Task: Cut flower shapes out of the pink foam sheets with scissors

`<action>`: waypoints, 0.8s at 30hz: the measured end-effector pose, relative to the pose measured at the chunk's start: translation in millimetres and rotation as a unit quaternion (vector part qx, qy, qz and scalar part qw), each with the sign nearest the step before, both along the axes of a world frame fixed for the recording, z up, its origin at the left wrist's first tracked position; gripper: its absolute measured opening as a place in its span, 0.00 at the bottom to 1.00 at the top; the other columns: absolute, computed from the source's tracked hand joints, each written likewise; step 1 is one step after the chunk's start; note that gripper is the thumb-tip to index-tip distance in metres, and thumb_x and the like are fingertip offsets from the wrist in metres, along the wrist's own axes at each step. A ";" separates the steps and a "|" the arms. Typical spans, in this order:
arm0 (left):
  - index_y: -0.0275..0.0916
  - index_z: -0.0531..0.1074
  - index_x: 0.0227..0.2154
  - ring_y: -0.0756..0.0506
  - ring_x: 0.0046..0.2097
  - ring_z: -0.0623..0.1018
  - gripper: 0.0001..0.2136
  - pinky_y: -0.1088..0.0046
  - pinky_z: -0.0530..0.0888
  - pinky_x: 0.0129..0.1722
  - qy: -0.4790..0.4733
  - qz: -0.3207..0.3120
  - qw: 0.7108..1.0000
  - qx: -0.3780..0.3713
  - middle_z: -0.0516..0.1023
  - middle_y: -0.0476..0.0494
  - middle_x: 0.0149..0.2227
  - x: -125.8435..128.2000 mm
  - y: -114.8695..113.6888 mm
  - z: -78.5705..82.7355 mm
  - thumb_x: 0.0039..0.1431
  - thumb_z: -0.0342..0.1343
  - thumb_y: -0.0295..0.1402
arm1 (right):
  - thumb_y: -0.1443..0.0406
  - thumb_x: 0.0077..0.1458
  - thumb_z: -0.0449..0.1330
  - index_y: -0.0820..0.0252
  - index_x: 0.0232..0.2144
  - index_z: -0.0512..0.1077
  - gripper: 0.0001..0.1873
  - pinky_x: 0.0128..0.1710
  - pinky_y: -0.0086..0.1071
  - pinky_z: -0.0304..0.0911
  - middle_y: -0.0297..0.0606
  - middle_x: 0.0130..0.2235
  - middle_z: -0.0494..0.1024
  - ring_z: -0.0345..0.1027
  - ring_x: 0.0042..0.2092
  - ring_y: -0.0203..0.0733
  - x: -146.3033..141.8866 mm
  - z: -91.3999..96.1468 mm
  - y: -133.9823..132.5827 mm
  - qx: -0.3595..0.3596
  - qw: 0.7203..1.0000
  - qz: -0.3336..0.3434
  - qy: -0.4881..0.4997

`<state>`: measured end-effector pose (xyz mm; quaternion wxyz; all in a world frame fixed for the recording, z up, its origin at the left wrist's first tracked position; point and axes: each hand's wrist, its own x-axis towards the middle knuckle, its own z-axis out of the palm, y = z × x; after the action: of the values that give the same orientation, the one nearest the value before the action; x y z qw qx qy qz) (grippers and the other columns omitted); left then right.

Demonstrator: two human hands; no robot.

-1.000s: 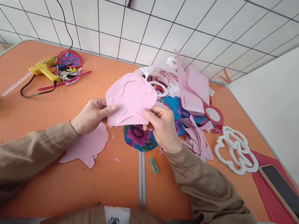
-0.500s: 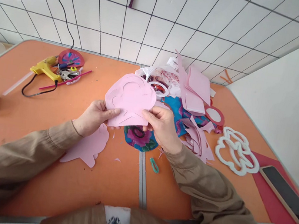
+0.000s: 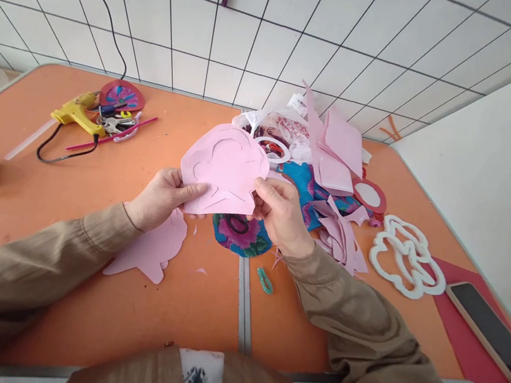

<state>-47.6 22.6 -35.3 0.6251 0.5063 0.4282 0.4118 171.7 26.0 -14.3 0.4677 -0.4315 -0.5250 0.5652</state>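
Head view: we hold the pink sheet (image 3: pixel 229 159) up off the table (image 3: pixel 191 319), just toward 10 o'clock of centre. Left hand (image 3: pixel 155 201) fingers pinch its 8 o'clock edge, right hand (image 3: pixel 286 215) fingers its 4 o'clock edge. Curved lines on it look like slits; pulling our hands apart could tear it there. Loose pinch could drop it onto the floral cloth (image 3: pixel 252 236), 5 o'clock.

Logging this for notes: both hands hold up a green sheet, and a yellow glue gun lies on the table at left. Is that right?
The sheet is pink, not green, as the head view shows; both hands hold it up, and the yellow glue gun lies at left.
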 end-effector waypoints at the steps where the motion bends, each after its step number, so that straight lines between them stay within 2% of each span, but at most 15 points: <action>1: 0.36 0.78 0.32 0.48 0.22 0.76 0.13 0.74 0.70 0.20 0.000 -0.002 1.000 0.001 0.81 0.45 0.24 0.2 -0.2 0.2 0.53 0.66 0.43 | 0.50 0.50 0.64 0.59 0.15 0.66 0.23 0.17 0.29 0.46 0.31 0.16 0.67 0.60 0.17 0.31 -0.3 0.2 -0.3 0.002 1.000 -0.006 -0.003; 6: 0.36 0.77 0.30 0.48 0.20 0.76 0.13 0.75 0.71 0.20 -0.001 -0.017 1.000 0.004 0.80 0.46 0.21 1.7 -1.6 3.0 0.54 0.65 0.42 | 0.54 0.47 0.66 0.60 0.18 0.69 0.18 0.17 0.28 0.47 0.30 0.16 0.68 0.59 0.18 0.31 -2.3 -1.4 -1.2 -0.014 1.000 0.000 -0.003; 10: 0.36 0.77 0.29 0.48 0.20 0.76 0.13 0.74 0.73 0.20 -0.010 -0.032 0.999 -0.003 0.80 0.45 0.20 2.7 -3.0 5.3 0.55 0.65 0.42 | 0.59 0.42 0.67 0.61 0.18 0.69 0.14 0.17 0.27 0.49 0.28 0.16 0.66 0.56 0.19 0.30 -4.6 -4.4 -0.4 -0.029 0.999 -0.029 -0.015; 14: 0.35 0.77 0.29 0.45 0.21 0.78 0.14 0.72 0.75 0.20 -0.039 -0.044 0.998 -0.029 0.81 0.43 0.22 2.3 -3.8 5.7 0.53 0.66 0.42 | 0.60 0.43 0.67 0.62 0.18 0.70 0.13 0.17 0.26 0.52 0.29 0.17 0.67 0.56 0.19 0.30 -6.0 -7.3 0.2 -0.028 0.999 -0.036 -0.026; 19: 0.32 0.78 0.31 0.43 0.23 0.80 0.20 0.71 0.76 0.21 -0.104 -0.067 0.990 -0.063 0.81 0.39 0.25 1.9 -3.3 2.1 0.50 0.66 0.48 | 0.59 0.44 0.67 0.63 0.21 0.72 0.12 0.16 0.26 0.53 0.29 0.18 0.69 0.57 0.19 0.30 -6.0 -12.9 -0.5 -0.013 0.999 -0.035 -0.040; 24: 0.30 0.79 0.27 0.44 0.24 0.79 0.19 0.72 0.76 0.22 -0.093 -0.084 0.989 -0.081 0.81 0.37 0.23 4.6 -5.3 3.0 0.46 0.70 0.45 | 0.59 0.47 0.66 0.63 0.19 0.71 0.14 0.16 0.26 0.50 0.29 0.16 0.67 0.56 0.18 0.31 -4.4 -16.7 -1.5 0.017 0.997 -0.029 -0.067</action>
<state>-43.0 17.3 -32.3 0.7339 0.4474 0.3558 0.3669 167.2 24.6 -31.1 0.4545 -0.4757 -0.5521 0.5121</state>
